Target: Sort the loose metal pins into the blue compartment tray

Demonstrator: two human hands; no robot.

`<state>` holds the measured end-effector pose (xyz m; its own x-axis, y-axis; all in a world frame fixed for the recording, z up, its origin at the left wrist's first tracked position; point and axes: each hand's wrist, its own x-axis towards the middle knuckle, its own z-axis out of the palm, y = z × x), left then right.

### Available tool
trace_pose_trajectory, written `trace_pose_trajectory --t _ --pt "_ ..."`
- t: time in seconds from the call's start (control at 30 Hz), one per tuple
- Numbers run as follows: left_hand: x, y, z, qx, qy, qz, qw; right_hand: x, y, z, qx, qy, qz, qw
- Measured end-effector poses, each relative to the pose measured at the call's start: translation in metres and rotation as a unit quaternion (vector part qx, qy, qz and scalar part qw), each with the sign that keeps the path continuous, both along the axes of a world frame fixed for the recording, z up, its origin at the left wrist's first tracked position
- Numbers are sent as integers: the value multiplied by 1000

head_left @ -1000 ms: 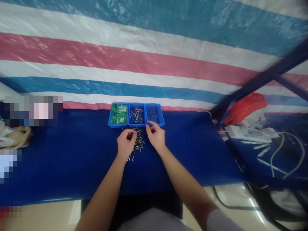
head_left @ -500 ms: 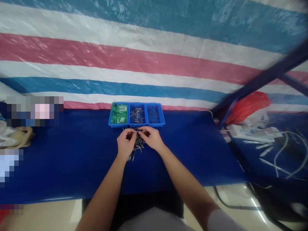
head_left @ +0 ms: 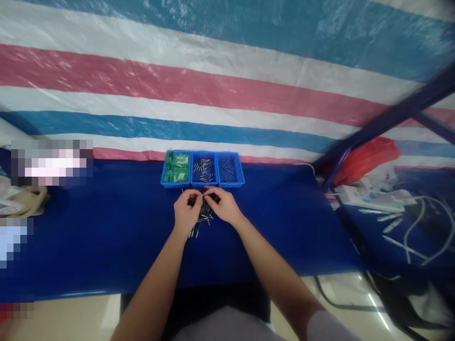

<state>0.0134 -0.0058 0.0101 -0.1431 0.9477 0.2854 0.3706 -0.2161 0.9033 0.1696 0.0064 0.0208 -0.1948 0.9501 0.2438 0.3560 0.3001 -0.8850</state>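
My left hand (head_left: 185,208) and my right hand (head_left: 223,203) meet fingertip to fingertip just in front of the blue bins. Both are closed in a pinch on a small metal pin between them, mostly hidden by the fingers. Beneath them, a pile of thin dark and silver metal pins (head_left: 205,214) lies on the blue table, partly covered by the hands. The left bin (head_left: 176,185) holds green packets (head_left: 177,168). More metal pins (head_left: 203,169) fill the middle bin (head_left: 204,184), and a few pins (head_left: 228,166) lie in the right bin (head_left: 231,183).
The blue table (head_left: 106,237) runs across, with a striped plastic sheet (head_left: 213,90) behind it. At right stand a dark metal frame (head_left: 384,121), a red bag (head_left: 369,158), a white box (head_left: 373,196) and a looped white cable (head_left: 423,222). A tan basket (head_left: 37,201) is at far left.
My hands stay pinched together in nearly the same spot, with only slight finger movement. The blurred patch at far left has shifted in look.
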Motion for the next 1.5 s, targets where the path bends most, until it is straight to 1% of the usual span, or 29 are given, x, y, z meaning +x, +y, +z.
trace_pose_trajectory --t 0.4,0.53,0.6,0.73,1.03,1.3,1.5 --pt "0 0 -1 -5 -3 -1 1000 0 -1 1 9 -3 4 1000" --pt "0 0 0 -5 -6 -1 1000 -1 0 2 24 4 -12 1000" --pt "0 0 0 -8 -7 -2 1000 -1 0 1 9 13 -19 1000" --pt "0 0 1 -16 -5 -1 1000 -2 0 -1 -35 36 -13 999" --pt "-1 0 0 -22 -6 -10 1000 -3 0 -2 -25 46 -12 999" --pt "1 0 2 -3 -22 -24 999 -4 0 -4 -34 43 -17 998" --pt "1 0 0 -4 -19 -13 1000 -4 0 -3 -33 42 -19 998"
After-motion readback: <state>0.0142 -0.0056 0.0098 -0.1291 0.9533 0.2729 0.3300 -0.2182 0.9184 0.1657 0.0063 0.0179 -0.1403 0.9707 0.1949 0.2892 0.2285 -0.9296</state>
